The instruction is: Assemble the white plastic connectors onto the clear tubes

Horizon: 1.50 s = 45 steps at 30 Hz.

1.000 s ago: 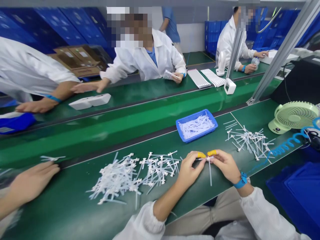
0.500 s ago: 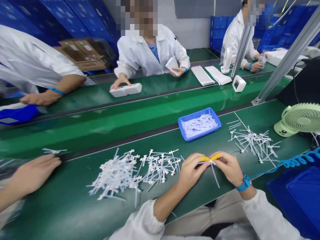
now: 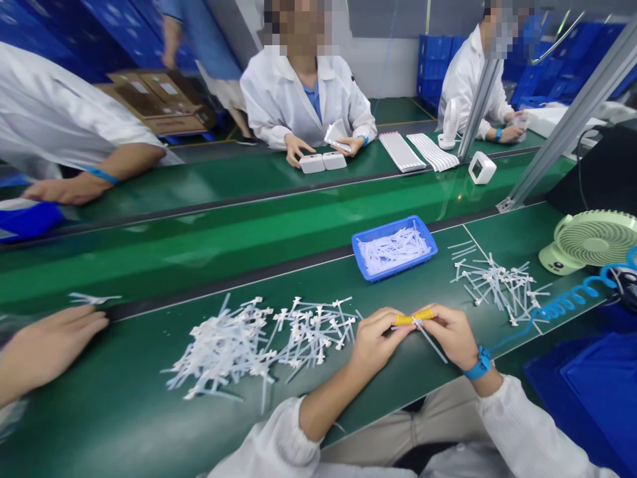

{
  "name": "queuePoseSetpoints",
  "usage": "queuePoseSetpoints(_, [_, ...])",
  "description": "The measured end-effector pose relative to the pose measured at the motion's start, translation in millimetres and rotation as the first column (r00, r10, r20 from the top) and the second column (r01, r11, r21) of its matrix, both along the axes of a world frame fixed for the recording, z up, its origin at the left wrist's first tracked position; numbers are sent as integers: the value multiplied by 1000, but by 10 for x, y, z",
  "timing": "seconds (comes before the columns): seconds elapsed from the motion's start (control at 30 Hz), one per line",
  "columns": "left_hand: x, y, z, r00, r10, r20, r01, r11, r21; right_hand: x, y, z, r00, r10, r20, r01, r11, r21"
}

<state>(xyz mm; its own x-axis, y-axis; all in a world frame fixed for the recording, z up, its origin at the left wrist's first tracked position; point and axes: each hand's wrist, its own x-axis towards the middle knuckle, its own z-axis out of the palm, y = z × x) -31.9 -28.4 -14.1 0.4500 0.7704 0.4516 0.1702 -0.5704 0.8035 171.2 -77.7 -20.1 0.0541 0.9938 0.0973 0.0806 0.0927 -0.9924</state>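
My left hand and my right hand meet over the green table, each with a yellow finger cot on the forefinger. Together they pinch one small white plastic piece; its thin stem slants down to the right below my right hand. A big heap of the same white plastic pieces lies just left of my left hand. A smaller heap lies to the right beyond my right hand. A blue tray holding more white pieces stands behind my hands. A blue band sits on my right wrist.
A green conveyor belt runs behind the table. Another person's hand rests at the left. Across the belt a person holds white boxes. A green desk fan, a blue coiled cord and blue crates stand at the right.
The white piece's stem has swung from hanging straight down to slanting right. The person across the belt has slid the white boxes rightward to in front of them.
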Motion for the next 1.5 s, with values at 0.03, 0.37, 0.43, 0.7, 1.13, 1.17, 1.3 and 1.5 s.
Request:
queuePoseSetpoints(0.03, [-2,3,-12,1000,-5,0,5,1000,0,-3,4,-4,1000,-2,1,2,1000,6])
queuePoseSetpoints(0.37, [32,88,-74,993,55,-103,-54,998,12,-74,78,-49,987,-25,-160,21,999,-28])
queuePoseSetpoints(0.43, [27,92,-97,988,59,-146,-55,998,29,-95,70,-40,992,-45,-115,50,998,37])
queuePoseSetpoints(0.7, [6,113,-95,995,91,-48,-91,996,-19,193,-20,118,955,-232,185,219,971,92])
queuePoseSetpoints(1.13, [-394,576,278,979,49,-199,-44,999,30,1464,40,650,410,-604,684,463,784,414])
queuePoseSetpoints(1.17, [-402,585,259,950,31,-311,-4,996,86,1310,14,623,495,-559,665,409,825,390])
queuePoseSetpoints(1.3, [-377,567,179,765,179,-618,-30,970,243,521,18,338,755,-102,648,-44,978,204])
queuePoseSetpoints(1.5, [-319,480,85,717,173,-675,8,967,256,-69,219,-73,694,-67,717,-117,972,204])
